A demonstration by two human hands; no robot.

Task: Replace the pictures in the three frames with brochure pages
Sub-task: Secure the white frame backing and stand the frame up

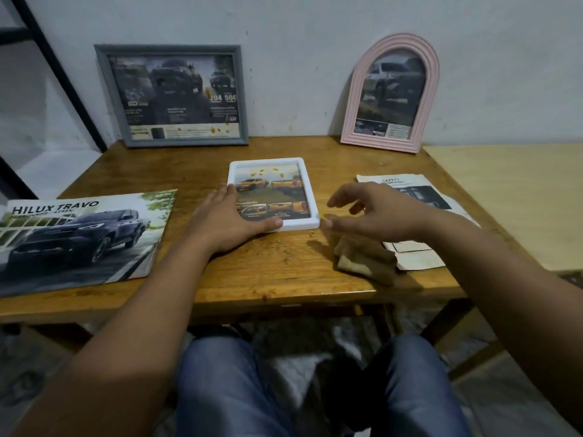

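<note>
White frame (273, 194) lies flat at bench (284, 266) centre, brochure page fitted. Left hand (228, 216) rests flat on its left edge, steadying it; right hand (375, 212) hovers just right, fingers spread, holding nothing.
</note>
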